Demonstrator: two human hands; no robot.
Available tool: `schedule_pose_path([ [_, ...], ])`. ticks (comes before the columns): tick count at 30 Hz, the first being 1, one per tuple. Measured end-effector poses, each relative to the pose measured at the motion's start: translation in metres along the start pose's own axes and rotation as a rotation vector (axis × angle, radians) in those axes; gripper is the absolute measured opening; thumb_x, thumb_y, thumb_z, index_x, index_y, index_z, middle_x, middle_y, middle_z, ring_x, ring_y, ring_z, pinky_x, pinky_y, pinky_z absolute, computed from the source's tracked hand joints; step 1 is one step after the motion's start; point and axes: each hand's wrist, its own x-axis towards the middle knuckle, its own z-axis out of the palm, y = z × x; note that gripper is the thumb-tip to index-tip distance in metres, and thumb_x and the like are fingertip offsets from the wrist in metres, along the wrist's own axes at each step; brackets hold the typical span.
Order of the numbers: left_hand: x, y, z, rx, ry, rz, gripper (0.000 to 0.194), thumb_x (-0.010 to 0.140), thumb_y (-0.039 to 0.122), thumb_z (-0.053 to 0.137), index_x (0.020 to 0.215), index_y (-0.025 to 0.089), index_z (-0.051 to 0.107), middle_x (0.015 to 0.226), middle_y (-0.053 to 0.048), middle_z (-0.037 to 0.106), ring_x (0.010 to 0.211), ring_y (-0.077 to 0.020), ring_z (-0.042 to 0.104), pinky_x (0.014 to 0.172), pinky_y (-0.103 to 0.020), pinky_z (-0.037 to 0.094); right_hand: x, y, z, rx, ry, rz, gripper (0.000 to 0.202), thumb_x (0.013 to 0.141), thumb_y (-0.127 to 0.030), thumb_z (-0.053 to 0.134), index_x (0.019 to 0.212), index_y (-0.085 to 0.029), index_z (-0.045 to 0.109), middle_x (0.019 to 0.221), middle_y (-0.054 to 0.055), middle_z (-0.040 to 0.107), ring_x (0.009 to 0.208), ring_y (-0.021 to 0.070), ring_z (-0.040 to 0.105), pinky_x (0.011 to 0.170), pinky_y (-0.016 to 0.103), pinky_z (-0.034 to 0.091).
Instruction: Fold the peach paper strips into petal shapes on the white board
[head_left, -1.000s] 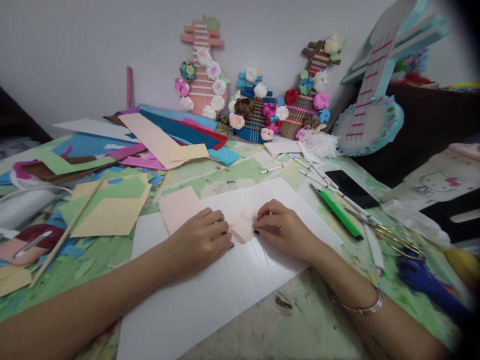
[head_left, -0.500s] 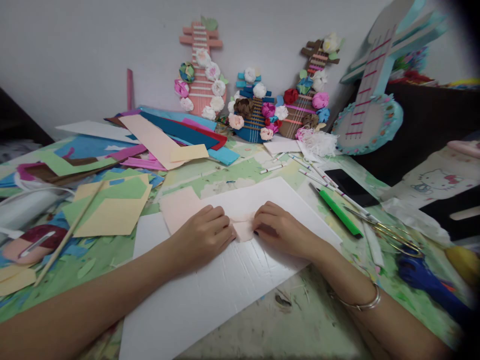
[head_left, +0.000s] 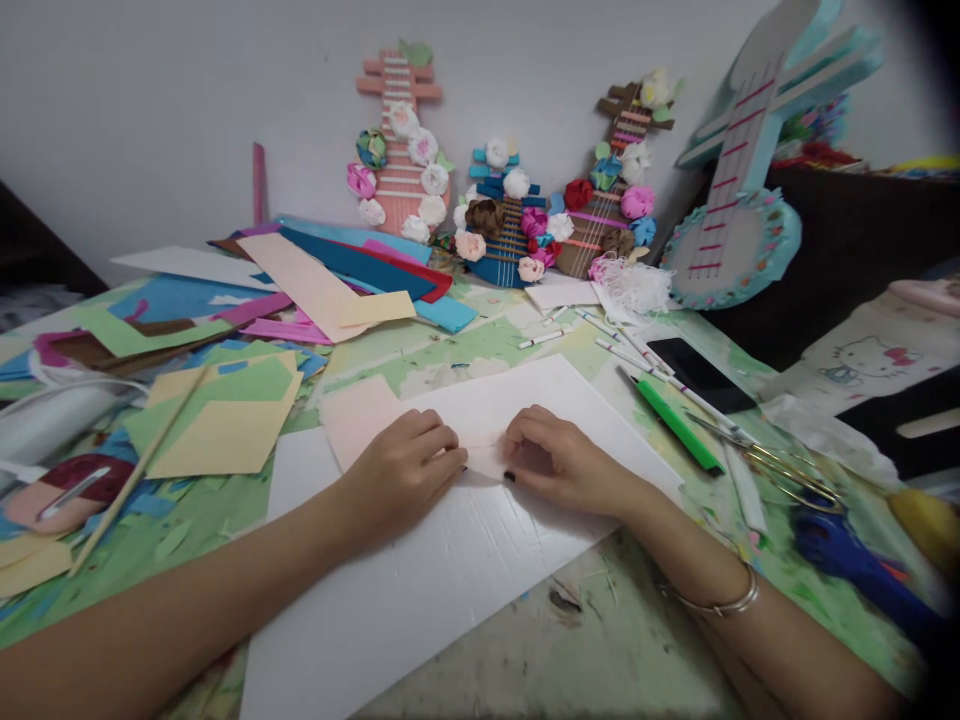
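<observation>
Both hands rest over a white board (head_left: 450, 590) in the middle of the table. Between them lies a small pale pink paper piece (head_left: 482, 440). My left hand (head_left: 405, 468) has its fingers closed on the left end of that piece. At its right end, my right hand (head_left: 559, 462) pinches the paper between curled fingers and thumb, with a small gap showing inside the curl. A larger pale pink sheet (head_left: 356, 415) lies on the board just behind my left hand.
Coloured paper (head_left: 225, 435) and a wooden stick (head_left: 139, 470) lie left. Decorated paper instruments (head_left: 412, 150) lean on the wall. On the right are a green cutter (head_left: 679, 425), scissors (head_left: 765, 465), a black phone (head_left: 701, 373) and a blue glue gun (head_left: 847, 555).
The small pink piece's lower flap, which hung toward me between the hands, no longer shows. My right thumb has moved slightly down, away from the fingers.
</observation>
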Motion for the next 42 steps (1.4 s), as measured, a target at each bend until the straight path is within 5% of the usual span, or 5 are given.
schedule_pose_path([
  [3, -0.001, -0.001, 0.002, -0.062, 0.031, -0.065, 0.013, 0.087, 0.012, 0.053, 0.083, 0.012, 0.065, 0.075, -0.008, 0.063, 0.073, -0.0180, 0.051, 0.065, -0.032, 0.044, 0.000, -0.001, 0.001, -0.009, 0.026, 0.004, 0.024, 0.071, -0.014, 0.068, 0.089, -0.018, 0.053, 0.091, 0.004, 0.056, 0.090, 0.0179, 0.049, 0.079, 0.031, 0.041],
  [9, -0.003, -0.002, 0.002, -0.113, 0.001, -0.123, 0.016, 0.089, 0.016, 0.051, 0.086, 0.014, 0.067, 0.078, -0.007, 0.065, 0.075, -0.0172, 0.054, 0.069, -0.033, 0.044, 0.000, 0.003, 0.001, -0.084, 0.066, -0.045, 0.015, 0.080, -0.004, 0.052, 0.082, -0.018, 0.054, 0.083, 0.003, 0.057, 0.086, 0.0172, 0.048, 0.078, 0.031, 0.039],
  [18, -0.007, -0.006, -0.001, -0.189, -0.048, -0.161, 0.015, 0.088, 0.014, 0.052, 0.084, 0.018, 0.066, 0.081, -0.003, 0.070, 0.077, -0.0168, 0.057, 0.072, -0.034, 0.042, 0.001, 0.008, 0.002, -0.050, 0.071, 0.032, 0.018, 0.079, -0.003, 0.053, 0.086, -0.019, 0.060, 0.084, 0.003, 0.060, 0.084, 0.0163, 0.051, 0.074, 0.029, 0.040],
  [32, -0.006, -0.008, 0.001, -0.494, -0.100, -0.547, 0.012, 0.081, 0.016, 0.056, 0.073, 0.017, 0.065, 0.106, -0.006, 0.052, 0.075, -0.0112, 0.059, 0.065, -0.026, 0.051, 0.002, 0.010, 0.006, 0.003, 0.095, 0.212, 0.008, 0.079, -0.010, 0.056, 0.078, -0.018, 0.060, 0.073, 0.001, 0.057, 0.072, 0.0134, 0.050, 0.066, 0.026, 0.037],
  [42, -0.002, -0.006, 0.005, -0.445, -0.096, -0.554, 0.011, 0.078, 0.017, 0.054, 0.069, 0.015, 0.061, 0.104, -0.007, 0.054, 0.084, -0.0157, 0.059, 0.070, -0.030, 0.053, 0.008, 0.007, 0.013, 0.011, 0.166, 0.323, 0.009, 0.071, -0.009, 0.058, 0.068, -0.018, 0.058, 0.069, 0.001, 0.057, 0.069, 0.0140, 0.050, 0.063, 0.027, 0.037],
])
